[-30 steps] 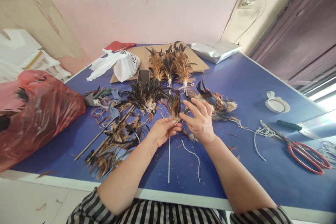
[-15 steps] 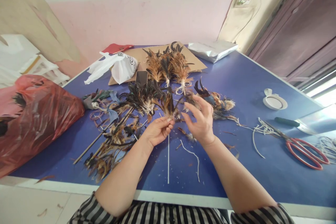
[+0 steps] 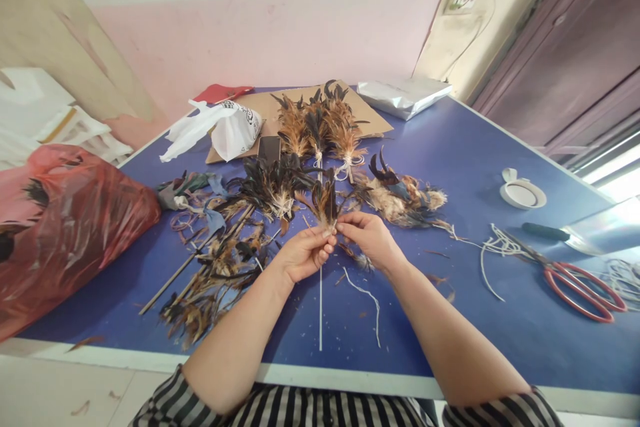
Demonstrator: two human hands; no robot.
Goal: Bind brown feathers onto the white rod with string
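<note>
My left hand (image 3: 300,255) pinches the base of a small bunch of brown and black feathers (image 3: 325,199) held upright above the blue table (image 3: 450,147). My right hand (image 3: 369,235) is closed too, its fingertips pressed to the same bunch's base from the right. A thin white stick (image 3: 321,307) runs from under the hands toward me. Loose feathers and sticks (image 3: 215,273) lie left of my left hand. Tied feather bundles (image 3: 320,123) rest on cardboard at the back, another heap (image 3: 405,195) just beyond my right hand.
A red plastic bag (image 3: 70,220) bulges at the left edge. Red-handled scissors (image 3: 580,283), white string (image 3: 493,253), a green-handled tool (image 3: 547,232) and a white tape ring (image 3: 523,193) lie to the right. A white bag (image 3: 225,127), a phone (image 3: 269,147) and a silver packet (image 3: 403,95) sit at the back.
My right hand, spread open half a second ago, has closed its fingers onto the base of the feather bunch. The left hand keeps its pinch, with the bunch shifted slightly right.
</note>
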